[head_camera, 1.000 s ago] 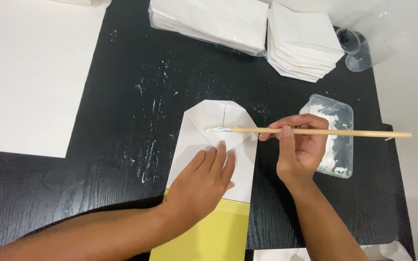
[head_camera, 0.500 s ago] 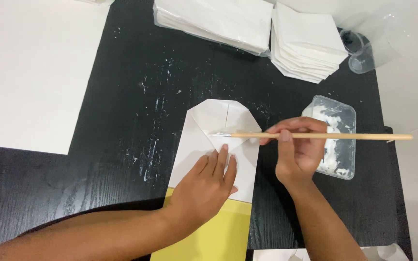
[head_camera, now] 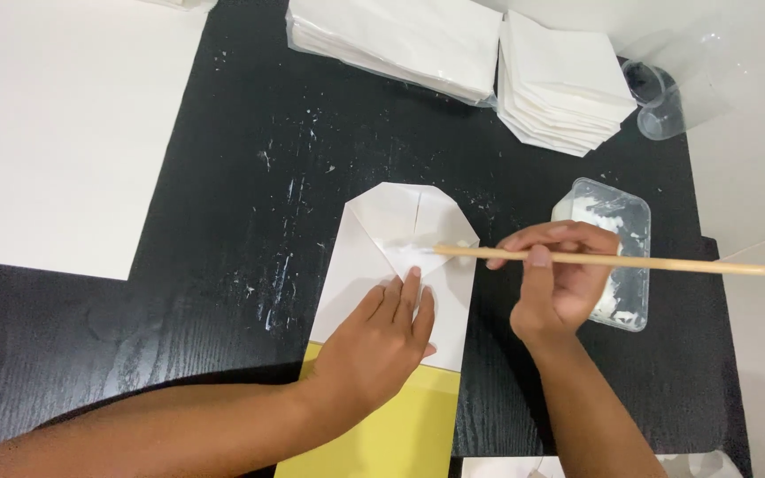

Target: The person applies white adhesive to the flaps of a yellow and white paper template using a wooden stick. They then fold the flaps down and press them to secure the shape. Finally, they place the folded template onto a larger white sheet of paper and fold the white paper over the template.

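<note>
At the frame's centre we press our left hand (head_camera: pixel 381 341) flat, fingers spread, pinning the folded paper bag (head_camera: pixel 397 265) to the black surface (head_camera: pixel 223 177) — our right hand (head_camera: pixel 560 279) pinches the wooden stick (head_camera: pixel 613 260), its tip on the flap.

Paper stacks (head_camera: pixel 489 53) beyond; left open

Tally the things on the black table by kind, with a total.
Stacks of white folded paper: 2
Paper bag being folded, white and yellow: 1
Wooden stick: 1
Clear glue tray: 1
Clear plastic cup: 1
Large white sheet: 1
Total: 7
</note>
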